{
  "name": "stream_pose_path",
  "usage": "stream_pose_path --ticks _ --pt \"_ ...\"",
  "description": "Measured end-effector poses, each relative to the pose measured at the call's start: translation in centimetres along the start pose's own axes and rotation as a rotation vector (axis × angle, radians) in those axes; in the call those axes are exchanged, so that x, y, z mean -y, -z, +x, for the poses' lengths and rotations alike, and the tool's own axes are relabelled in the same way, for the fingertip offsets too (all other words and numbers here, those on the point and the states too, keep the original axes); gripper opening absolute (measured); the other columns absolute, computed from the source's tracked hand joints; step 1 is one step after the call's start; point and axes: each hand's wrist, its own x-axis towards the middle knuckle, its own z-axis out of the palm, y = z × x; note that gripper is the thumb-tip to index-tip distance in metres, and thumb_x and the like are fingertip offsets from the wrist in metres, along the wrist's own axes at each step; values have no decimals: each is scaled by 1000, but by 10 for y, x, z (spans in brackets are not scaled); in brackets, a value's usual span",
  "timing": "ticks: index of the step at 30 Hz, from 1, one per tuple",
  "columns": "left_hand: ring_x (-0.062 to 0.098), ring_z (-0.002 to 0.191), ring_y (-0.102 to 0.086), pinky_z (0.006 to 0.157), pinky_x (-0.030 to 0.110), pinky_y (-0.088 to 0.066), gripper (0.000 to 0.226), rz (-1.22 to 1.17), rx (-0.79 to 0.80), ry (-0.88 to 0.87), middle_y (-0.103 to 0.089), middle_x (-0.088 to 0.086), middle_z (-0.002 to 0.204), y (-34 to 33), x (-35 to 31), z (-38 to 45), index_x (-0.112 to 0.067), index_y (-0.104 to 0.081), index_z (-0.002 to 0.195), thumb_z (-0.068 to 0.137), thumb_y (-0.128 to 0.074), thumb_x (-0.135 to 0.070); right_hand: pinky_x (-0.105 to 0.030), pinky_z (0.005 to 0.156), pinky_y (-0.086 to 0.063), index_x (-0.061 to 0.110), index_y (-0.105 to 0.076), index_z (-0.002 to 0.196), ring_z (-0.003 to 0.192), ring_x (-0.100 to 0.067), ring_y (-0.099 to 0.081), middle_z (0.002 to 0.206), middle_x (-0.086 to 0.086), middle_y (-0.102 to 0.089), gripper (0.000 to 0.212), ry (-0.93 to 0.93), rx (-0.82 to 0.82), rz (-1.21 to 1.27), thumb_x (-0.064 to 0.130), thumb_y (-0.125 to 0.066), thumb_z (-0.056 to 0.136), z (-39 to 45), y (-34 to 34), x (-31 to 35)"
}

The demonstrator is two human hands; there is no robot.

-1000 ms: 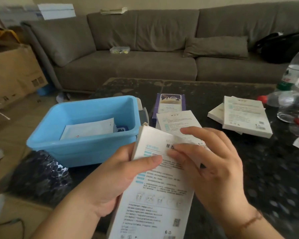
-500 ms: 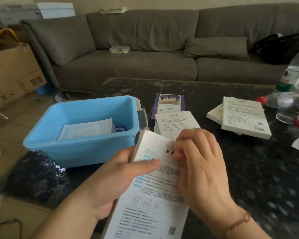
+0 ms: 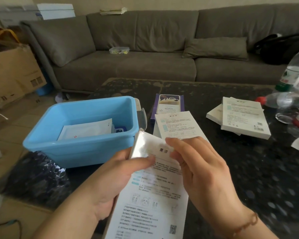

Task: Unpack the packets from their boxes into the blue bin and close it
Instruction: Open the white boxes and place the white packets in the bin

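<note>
- The left hand (image 3: 121,171) grips a white printed box (image 3: 152,195) from its left edge, thumb pressed across the front, above the near edge of the dark bench (image 3: 248,169).
- The right hand (image 3: 202,171) has its fingers (image 3: 179,144) curled over the box's raised top flap (image 3: 150,145), pinching it.
- The blue bin (image 3: 81,149) stands open just left of the box, holding flat white packets (image 3: 86,129).
- More boxes lie behind: one white (image 3: 176,125), one purple (image 3: 169,106), and a stack (image 3: 243,118) well to the right.
</note>
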Motion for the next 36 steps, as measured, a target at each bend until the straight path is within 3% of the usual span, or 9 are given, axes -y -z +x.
stream_pose_path --ticks 3,6,10,18,21,25,31,33,36 --pt "39 93 -73 87 50 -53 33 -20 -45 -2 -75 21 102 7 0 1 -9 -71 107 76 -67 -18 -35 62 -55 8 -67 111 80 -22 -61 91 -3 -64 36 -4 2 37 -5 -72 78 0 -1 2" --pt "39 100 -71 96 55 -50 30 8 -15 8 -74 20 109 12 0 1 -12 -74 107 77 -75 -17 -29 64 -56 18 -66 111 84 -13 -59 95 8 -61 24 -134 5 94 27 -59 90 3 1 0" --pt "38 102 -71 92 52 -53 25 22 26 10 -73 20 110 9 2 1 -11 -73 109 87 -62 -15 -34 62 -54 28 -75 101 91 -11 -55 104 12 -62 25 -181 58 23 46 -67 85 5 5 -5" --pt "39 101 -71 94 52 -52 33 15 14 5 -73 21 109 7 4 2 -9 -69 115 83 -70 -16 -36 62 -54 19 -77 86 87 -20 -60 100 5 -69 13 -37 21 -38 26 -67 89 4 0 -2" --pt "37 99 -72 92 50 -53 36 19 16 -2 -74 19 107 5 4 1 -8 -69 115 81 -63 -20 -34 65 -54 17 -72 87 87 -20 -60 100 6 -66 15 -54 41 -60 23 -59 92 4 -4 3" --pt "36 100 -72 89 49 -54 34 27 42 -10 -74 18 108 5 6 2 -10 -69 115 82 -72 -19 -27 62 -48 16 -65 90 91 -21 -55 108 2 -57 12 -104 111 -109 18 -54 89 3 -7 5" --pt "37 102 -71 90 50 -54 41 27 72 12 -73 19 111 6 10 3 -10 -67 118 80 -66 -24 -32 76 -50 17 -58 85 94 -22 -53 108 1 -53 15 -200 198 -76 17 -44 83 6 -3 12" --pt "35 102 -71 90 50 -54 34 52 86 4 -74 17 110 6 11 3 -12 -68 117 85 -71 -22 -32 69 -52 24 -49 82 85 -17 -54 100 7 -54 15 -278 263 21 13 -39 86 9 0 14" --pt "30 100 -73 87 47 -57 26 88 138 20 -75 12 109 11 11 1 -16 -70 111 86 -65 -20 -23 57 -49 24 -50 81 78 -10 -55 89 12 -58 27 -584 365 241 11 -33 98 20 15 10"
